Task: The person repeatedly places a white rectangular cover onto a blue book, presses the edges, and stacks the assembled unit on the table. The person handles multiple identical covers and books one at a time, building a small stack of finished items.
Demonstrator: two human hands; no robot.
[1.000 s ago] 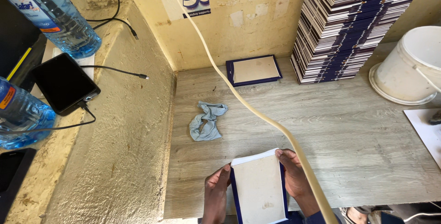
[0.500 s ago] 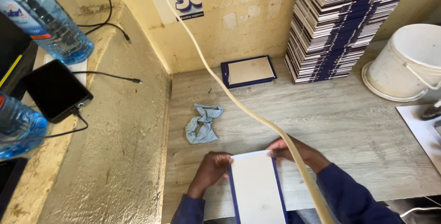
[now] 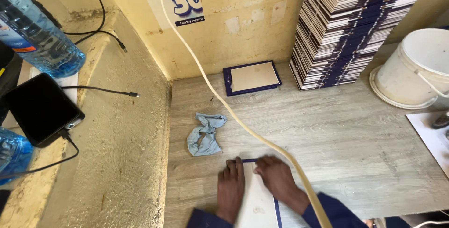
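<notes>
A flat white board with a dark blue border [image 3: 260, 204] lies on the wooden table [image 3: 355, 139] near its front edge. My left hand [image 3: 231, 188] presses flat on its left side, fingers reaching the far edge. My right hand [image 3: 278, 179] rests on its right side, fingers spread on the far edge. Both palms lie on the board without gripping it. A crumpled light blue cloth [image 3: 205, 134] sits just beyond my left hand.
A cream hose [image 3: 220, 95] runs diagonally across the table past my right wrist. A blue-framed board [image 3: 252, 77] lies by the back wall, beside a tall stack of similar boards [image 3: 348, 27]. A white bucket [image 3: 416, 67] stands right. A phone [image 3: 39, 109] and water bottles [image 3: 35, 27] are on the left ledge.
The board has gone from being held tilted in both hands to lying flat on the table. Both hands have slid forward onto its top surface.
</notes>
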